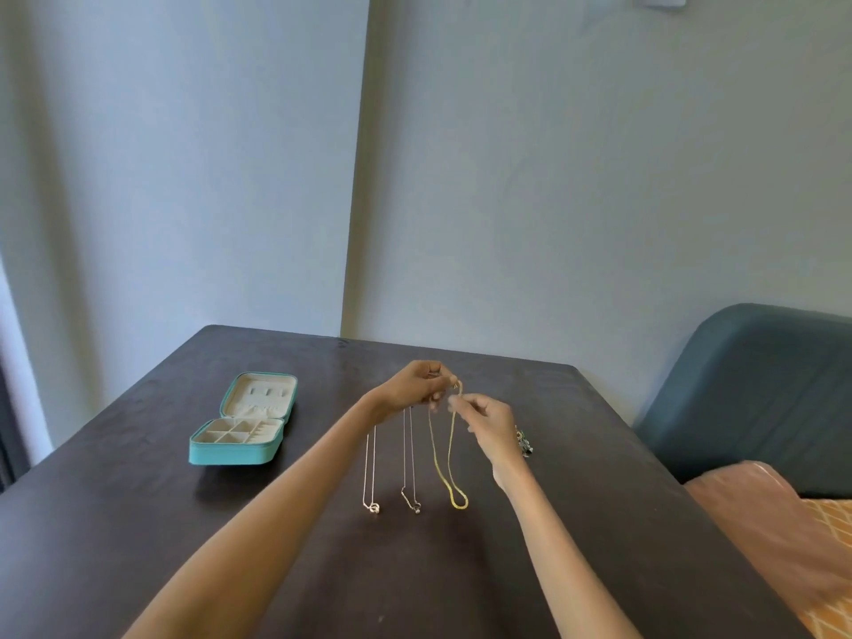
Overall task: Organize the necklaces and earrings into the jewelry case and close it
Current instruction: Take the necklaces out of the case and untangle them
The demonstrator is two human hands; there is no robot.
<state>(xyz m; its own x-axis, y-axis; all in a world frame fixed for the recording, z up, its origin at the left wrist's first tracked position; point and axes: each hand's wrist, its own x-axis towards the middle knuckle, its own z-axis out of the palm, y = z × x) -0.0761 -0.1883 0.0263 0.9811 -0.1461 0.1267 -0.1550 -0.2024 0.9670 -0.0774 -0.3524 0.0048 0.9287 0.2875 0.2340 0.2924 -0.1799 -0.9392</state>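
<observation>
Three necklaces lie stretched out on the dark table [276, 523]: a thin chain with a ring pendant [371, 472], a second thin chain with a small pendant [410, 468], and a thicker gold chain [449, 463]. My left hand [417, 385] pinches the far end of the gold chain. My right hand [488, 419] pinches the same chain just beside it. The teal jewelry case [239, 431] lies open at the left, its cream compartments showing. Small earrings [523, 442] sit partly hidden behind my right wrist.
A blue-grey upholstered seat [756, 389] stands to the right of the table. An orange patterned cloth [811, 546] lies at the lower right. A wall runs close behind the table's far edge.
</observation>
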